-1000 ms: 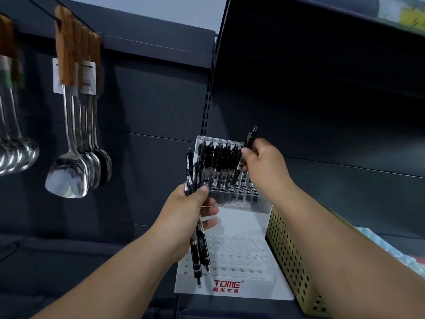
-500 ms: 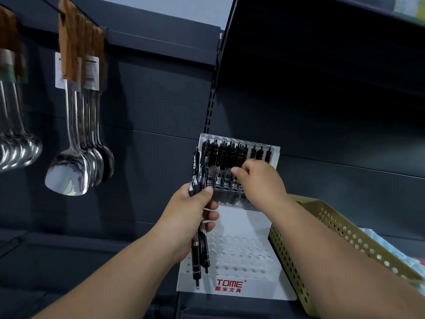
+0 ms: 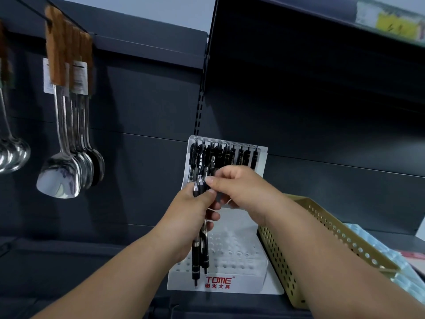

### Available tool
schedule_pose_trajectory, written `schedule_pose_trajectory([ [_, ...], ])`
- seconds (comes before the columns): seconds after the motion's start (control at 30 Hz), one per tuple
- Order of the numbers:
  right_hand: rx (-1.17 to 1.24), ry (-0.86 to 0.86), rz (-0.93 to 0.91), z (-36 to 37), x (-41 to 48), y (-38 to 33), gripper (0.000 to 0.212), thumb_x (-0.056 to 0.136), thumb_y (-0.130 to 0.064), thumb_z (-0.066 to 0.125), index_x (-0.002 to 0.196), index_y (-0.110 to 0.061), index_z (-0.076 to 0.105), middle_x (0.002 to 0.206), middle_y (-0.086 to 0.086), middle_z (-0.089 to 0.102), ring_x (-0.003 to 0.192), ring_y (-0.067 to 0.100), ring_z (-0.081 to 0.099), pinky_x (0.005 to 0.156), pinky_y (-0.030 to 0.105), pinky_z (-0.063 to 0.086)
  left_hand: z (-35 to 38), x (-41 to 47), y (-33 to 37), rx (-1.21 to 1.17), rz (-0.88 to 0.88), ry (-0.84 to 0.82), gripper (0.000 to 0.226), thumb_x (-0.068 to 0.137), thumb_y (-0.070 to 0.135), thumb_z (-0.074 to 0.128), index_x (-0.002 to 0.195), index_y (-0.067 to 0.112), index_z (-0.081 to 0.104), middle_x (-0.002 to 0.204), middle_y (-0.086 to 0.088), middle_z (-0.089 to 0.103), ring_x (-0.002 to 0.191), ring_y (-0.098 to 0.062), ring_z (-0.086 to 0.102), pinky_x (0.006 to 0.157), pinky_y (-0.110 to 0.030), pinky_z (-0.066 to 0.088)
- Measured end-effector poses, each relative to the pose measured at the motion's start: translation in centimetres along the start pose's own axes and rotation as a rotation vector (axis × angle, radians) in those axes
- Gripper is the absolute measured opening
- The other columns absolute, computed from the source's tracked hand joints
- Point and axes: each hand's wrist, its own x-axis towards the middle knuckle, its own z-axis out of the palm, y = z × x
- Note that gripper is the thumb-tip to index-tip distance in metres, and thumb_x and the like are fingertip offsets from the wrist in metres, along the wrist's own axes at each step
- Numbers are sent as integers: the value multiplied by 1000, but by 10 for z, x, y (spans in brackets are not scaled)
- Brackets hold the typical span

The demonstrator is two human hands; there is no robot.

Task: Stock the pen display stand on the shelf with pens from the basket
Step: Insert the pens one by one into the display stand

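Observation:
A white stepped pen display stand [image 3: 232, 244] with a red TOME logo stands on the dark shelf. Its top row holds several black pens [image 3: 240, 155]; the lower tiers show bare holes. My left hand [image 3: 195, 210] is shut on a bunch of black pens [image 3: 200, 256] that hang down in front of the stand. My right hand [image 3: 241, 189] meets it from the right, thumb and forefinger pinching the top of one pen in that bunch. The gold perforated basket [image 3: 282, 256] sits right of the stand, mostly behind my right forearm.
Steel spatulas and spoons with wooden handles [image 3: 69, 139] hang on hooks at the left. A ladle [image 3: 11, 153] hangs at the far left. A dark upper shelf [image 3: 322, 31] overhangs the stand. Pale blue packs [image 3: 395, 256] lie right of the basket.
My right hand set a pen into the stand's top row, then dropped down and left to the bunch in my left hand. The left hand stayed almost still.

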Motion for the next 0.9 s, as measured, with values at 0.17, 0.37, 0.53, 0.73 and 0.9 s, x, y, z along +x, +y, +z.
schedule_pose_trajectory([
  [0.17,104,6,22,-5,0,6,19,93,-20,64,77,-17,55,64,1,60,54,11,53,54,22,40,5,-3,1,62,28,-32,13,99,22,49,95,15,59,76,1,63,62,-8,58,50,-18,45],
  [0.37,184,228,15,-22,0,2,16,97,-24,58,83,-16,58,76,0,64,65,10,56,56,23,43,4,1,0,-57,1,38,12,100,23,49,105,15,57,92,-7,67,78,-20,67,59,-27,58],
  [0.53,70,546,-145,-51,12,-10,13,101,-24,49,103,-15,58,88,4,65,64,8,61,58,24,51,-1,5,-7,-79,-48,70,10,99,25,51,101,16,55,80,-7,54,67,-18,57,59,-36,59],
  [0.73,-180,599,-214,-53,36,0,20,100,-26,51,88,-11,49,85,16,64,72,33,67,68,48,57,-2,10,-9,-45,-59,84,13,99,27,50,94,15,52,76,-5,50,57,-14,48,44,-23,46],
  [0.9,-291,612,-228,-47,48,9,24,98,-29,52,91,-7,47,88,23,64,77,41,66,62,54,55,-4,13,-9,-26,-53,94,12,98,26,51,94,15,52,76,-5,49,56,-14,46,41,-21,42],
])
